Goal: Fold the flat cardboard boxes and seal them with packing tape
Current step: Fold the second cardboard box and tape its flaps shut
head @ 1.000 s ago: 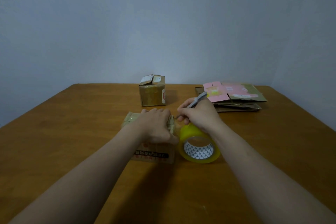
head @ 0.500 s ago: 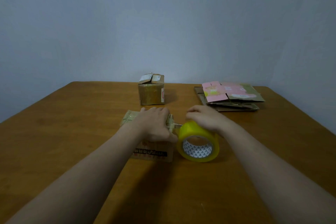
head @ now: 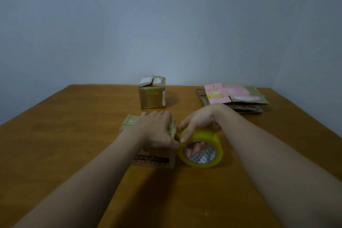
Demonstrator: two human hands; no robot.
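Currently the small box (head: 153,161) is seen mid-table, held down under the left hand (head: 157,131), which is laid flat on its top with fingers roughly straight and the thumb at the near right corner. The tape roll (head: 210,137) is stood on edge just beside the box's right side; whether they touch cannot be told. The roll is gripped by the right hand (head: 200,122), with fingers hooked through the core and the thumb pressed on the outer band.

Change: a second ago a thin grey tool was held in that hand above the roll. Now no tool is seen and the roll itself has been gripped. Box and left hand are unmoved. Judged meaning: a strip was probably cut, and the roll is being readied for another pull or to be set aside. The seal is not confirmed.

Outward: a taped box (head: 152,96) is stood well behind. A flat stack (head: 236,98), pink sheet on top, is lying behind the right wrist near the far right edge. Bare table (head: 55,135) is left on the left and in front; the near edge is not shown. Less room is left on the right.
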